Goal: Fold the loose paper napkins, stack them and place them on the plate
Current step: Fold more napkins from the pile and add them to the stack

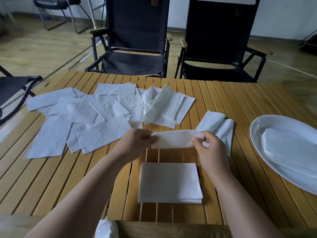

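Currently, mid-frame: your left grip (137, 143) and right grip (208, 148) each pinch one end of the half-folded napkin (175, 139), lifted off the tabletop (68, 177), likely to align its edges. Folded stack (169, 182) waits just below, plate (277, 122) at right.

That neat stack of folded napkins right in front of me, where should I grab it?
Probably its side edges: left hand from the left, right hand from the right, thumbs on top, fingers slid underneath. The folded stack lies flat and squared on the table, loose layers showing at its near edge, so pinch the full thickness.
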The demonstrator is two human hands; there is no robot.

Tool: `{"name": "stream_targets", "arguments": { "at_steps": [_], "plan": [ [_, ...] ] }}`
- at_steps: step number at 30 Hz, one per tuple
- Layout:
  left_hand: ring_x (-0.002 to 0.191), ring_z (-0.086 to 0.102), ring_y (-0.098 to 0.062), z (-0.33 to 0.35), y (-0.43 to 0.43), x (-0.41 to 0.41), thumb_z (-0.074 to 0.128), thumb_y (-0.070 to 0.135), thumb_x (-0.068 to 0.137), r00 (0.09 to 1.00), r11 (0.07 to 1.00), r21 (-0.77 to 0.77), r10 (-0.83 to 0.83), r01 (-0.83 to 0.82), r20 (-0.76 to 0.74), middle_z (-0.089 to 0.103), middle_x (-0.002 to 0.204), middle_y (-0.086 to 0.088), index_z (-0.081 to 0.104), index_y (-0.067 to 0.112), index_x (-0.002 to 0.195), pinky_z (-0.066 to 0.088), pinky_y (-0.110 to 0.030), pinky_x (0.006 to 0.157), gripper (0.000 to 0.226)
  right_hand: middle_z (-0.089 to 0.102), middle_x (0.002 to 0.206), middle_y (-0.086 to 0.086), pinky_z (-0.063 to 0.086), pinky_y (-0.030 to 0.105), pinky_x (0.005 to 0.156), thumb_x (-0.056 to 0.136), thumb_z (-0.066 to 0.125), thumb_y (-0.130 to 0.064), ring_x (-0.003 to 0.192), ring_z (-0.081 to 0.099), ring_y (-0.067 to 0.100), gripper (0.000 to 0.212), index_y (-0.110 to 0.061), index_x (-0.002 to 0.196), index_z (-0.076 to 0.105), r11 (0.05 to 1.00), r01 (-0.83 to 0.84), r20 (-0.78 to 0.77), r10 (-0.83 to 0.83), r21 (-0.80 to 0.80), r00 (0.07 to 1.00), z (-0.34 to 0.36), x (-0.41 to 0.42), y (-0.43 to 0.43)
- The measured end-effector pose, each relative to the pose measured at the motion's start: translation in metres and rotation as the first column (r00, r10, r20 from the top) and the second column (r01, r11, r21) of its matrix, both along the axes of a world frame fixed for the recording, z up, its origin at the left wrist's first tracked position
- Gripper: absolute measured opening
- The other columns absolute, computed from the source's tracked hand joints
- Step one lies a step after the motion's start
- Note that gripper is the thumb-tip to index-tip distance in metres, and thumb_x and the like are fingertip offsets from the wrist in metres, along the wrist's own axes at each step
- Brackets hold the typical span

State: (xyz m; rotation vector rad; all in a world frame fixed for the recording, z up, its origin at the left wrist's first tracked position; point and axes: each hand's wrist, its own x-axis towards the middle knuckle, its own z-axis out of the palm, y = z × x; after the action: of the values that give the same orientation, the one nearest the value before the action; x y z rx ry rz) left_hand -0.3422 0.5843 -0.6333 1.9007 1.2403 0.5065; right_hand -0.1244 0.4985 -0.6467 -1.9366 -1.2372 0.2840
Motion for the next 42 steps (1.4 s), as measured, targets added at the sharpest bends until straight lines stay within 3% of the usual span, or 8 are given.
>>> {"name": "stream_targets", "arguments": {
  "at_steps": [3, 6, 8, 10, 15, 22, 35, 42],
  "plan": [
    [0.06, 0.055, -0.01, 0.006, -0.001, -0.002, 0.062, 0.029, 0.096, 0.999, 0.999, -0.041, 0.03, -0.029, 0.023, 0.07, 0.07, -0.005, 0.072, 0.007, 0.078, 0.041, -0.027, 0.06, 0.03, 0.066, 0.081, -0.005, 0.055, 0.046, 0.08, 0.095, 0.064, -0.035, 0.082, 0.062, 0.017, 0.02, -0.018, 0.084, 0.063, 1.0, 0.02, -0.019, -0.02, 0.012, 1.0, 0.001, 0.002, 0.0],
    [0.063, 0.062, -0.021, 0.012, 0.001, -0.006, 0.062, 0.029, 0.096, 0.998, 0.997, -0.069, 0.035, -0.031, 0.044, 0.074, 0.069, 0.0, 0.07, 0.003, 0.078, 0.046, -0.034, 0.064, 0.033, 0.063, 0.081, -0.014, 0.049, 0.023, 0.068, 0.095, 0.064, -0.035, 0.083, 0.062, 0.006, 0.016, -0.02, 0.091, 0.067, 0.999, 0.012, -0.054, -0.01, 0.042, 0.998, 0.008, 0.002, -0.002],
    [0.055, 0.056, -0.014, 0.02, 0.001, -0.01, 0.062, 0.029, 0.096, 0.997, 0.996, -0.078, 0.047, -0.043, 0.054, 0.071, 0.062, 0.003, 0.067, 0.003, 0.073, 0.041, -0.026, 0.06, 0.035, 0.061, 0.08, -0.022, 0.045, 0.015, 0.064, 0.094, 0.066, -0.034, 0.081, 0.06, -0.004, 0.013, -0.022, 0.091, 0.068, 0.999, 0.006, -0.103, 0.0, 0.054, 0.995, 0.013, 0.0, -0.004],
    [0.046, 0.05, -0.004, 0.029, -0.001, -0.015, 0.063, 0.028, 0.096, 0.997, 0.992, -0.117, 0.048, -0.041, 0.062, 0.069, 0.057, 0.002, 0.067, 0.003, 0.072, 0.035, -0.018, 0.051, 0.035, 0.065, 0.081, -0.021, 0.046, 0.015, 0.064, 0.091, 0.069, -0.035, 0.079, 0.061, -0.005, 0.011, -0.023, 0.09, 0.069, 0.999, 0.007, -0.167, 0.0, 0.037, 0.986, 0.017, 0.001, -0.004],
    [0.054, 0.052, -0.011, 0.038, -0.007, -0.027, 0.06, 0.029, 0.098, 0.997, 0.952, -0.303, -0.064, 0.045, -0.054, 0.072, 0.064, 0.002, 0.074, 0.01, 0.082, 0.033, -0.023, 0.053, 0.028, 0.073, 0.081, -0.007, 0.05, 0.025, 0.064, 0.087, 0.074, -0.039, 0.077, 0.067, 0.009, 0.02, -0.019, 0.089, 0.071, 0.971, -0.111, -0.32, 0.038, -0.212, 0.947, 0.027, 0.009, -0.01],
    [0.051, 0.053, -0.004, 0.035, -0.01, -0.028, 0.065, 0.032, 0.094, 0.939, 0.865, -0.478, -0.276, 0.151, -0.203, 0.076, 0.074, 0.004, 0.075, 0.018, 0.087, 0.034, -0.018, 0.052, 0.019, 0.054, 0.054, -0.007, 0.039, 0.031, 0.065, 0.081, 0.077, -0.043, 0.05, 0.048, 0.011, 0.032, -0.019, 0.066, 0.063, 0.713, -0.375, -0.352, 0.19, -0.593, 0.917, 0.027, 0.027, -0.027],
    [0.048, 0.054, -0.003, 0.02, -0.01, -0.019, 0.068, 0.043, 0.09, 0.835, 0.843, -0.516, -0.387, 0.149, -0.392, 0.072, 0.066, 0.004, 0.075, 0.012, 0.087, 0.035, -0.018, 0.05, 0.033, 0.067, 0.058, -0.002, 0.039, 0.022, 0.052, 0.085, 0.076, -0.038, 0.042, 0.043, 0.007, 0.027, -0.015, 0.074, 0.065, 0.64, -0.401, -0.312, 0.253, -0.656, 0.916, 0.031, 0.018, -0.026],
    [0.048, 0.056, -0.004, 0.013, -0.009, -0.015, 0.066, 0.034, 0.093, 0.814, 0.85, -0.517, -0.369, 0.1, -0.449, 0.068, 0.061, 0.003, 0.073, 0.007, 0.085, 0.045, -0.018, 0.059, 0.029, 0.066, 0.057, -0.002, 0.039, 0.022, 0.049, 0.081, 0.08, -0.037, 0.043, 0.045, 0.009, 0.026, -0.015, 0.079, 0.067, 0.639, -0.332, -0.244, 0.226, -0.694, 0.943, 0.026, 0.013, -0.025]
  ]
}}
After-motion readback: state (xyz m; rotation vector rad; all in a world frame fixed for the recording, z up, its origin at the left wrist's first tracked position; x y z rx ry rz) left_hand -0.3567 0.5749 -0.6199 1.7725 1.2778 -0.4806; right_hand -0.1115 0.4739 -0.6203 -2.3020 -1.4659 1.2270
